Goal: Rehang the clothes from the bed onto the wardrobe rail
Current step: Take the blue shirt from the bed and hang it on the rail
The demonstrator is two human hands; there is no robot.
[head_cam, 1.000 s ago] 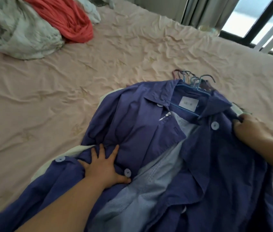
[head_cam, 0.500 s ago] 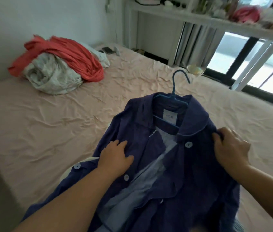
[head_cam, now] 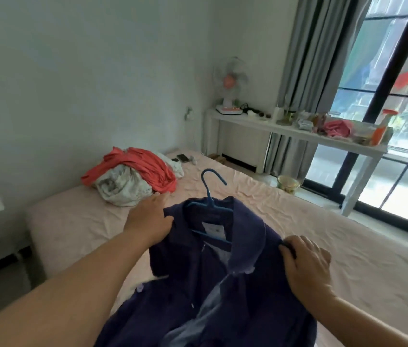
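Fingers of our left hand (head_cam: 147, 219) curl over the left shoulder of the dark navy button-front cotton jacket (head_cam: 223, 284), gripping the cloth; fingers of our right hand (head_cam: 306, 264) clamp on the right shoulder seam, thumb tucked under the fabric. Jacket sits on a blue plastic hanger (head_cam: 209, 196), hook upright above the collar, body held up over the bed with pale pink wrinkled sheet (head_cam: 323, 246), lower part draping toward us. Lighter blue lining shows at the open front, pale round buttons along the placket.

Step, as we judge it: lifting this garment off the bed to carry it to the rail. Wardrobe rail not in view. Next move likely needs one hand shifted to the hook, then a turn away from the bed.

Cloth looks soft, mid-weight, floppy; hanger rigid and thin. Crumpled coral-red and white fabric pile (head_cam: 132, 179) lies at the bed's far corner, apart from the jacket.
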